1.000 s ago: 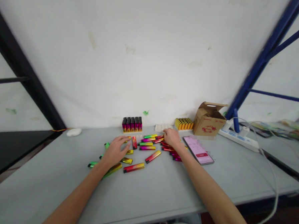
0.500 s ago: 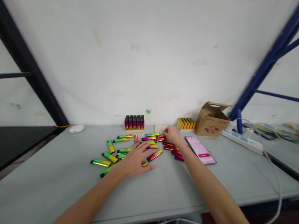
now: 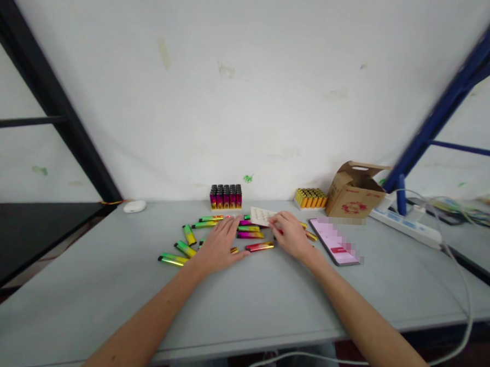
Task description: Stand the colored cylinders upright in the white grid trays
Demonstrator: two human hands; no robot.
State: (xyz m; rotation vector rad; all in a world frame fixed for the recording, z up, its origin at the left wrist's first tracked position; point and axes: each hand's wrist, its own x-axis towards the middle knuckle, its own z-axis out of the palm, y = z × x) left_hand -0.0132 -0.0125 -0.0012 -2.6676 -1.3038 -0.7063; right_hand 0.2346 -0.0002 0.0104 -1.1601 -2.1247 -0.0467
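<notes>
left hand [image 3: 221, 247] flat, fingers spread over scattered shiny rainbow-gradient lighters [image 3: 190, 234], right hand [image 3: 290, 236] at white plastic grid tray [image 3: 261, 215], can't tell if it's gripping

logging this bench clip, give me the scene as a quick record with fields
left hand: open, palm down on loose lighters
right hand: fingertips at white tray, grip unclear
between hands: red lighter
surface: grey table
by wall: magenta lighter pack, yellow lighter pack, cardboard box
right of hands: phone, power strip
</notes>
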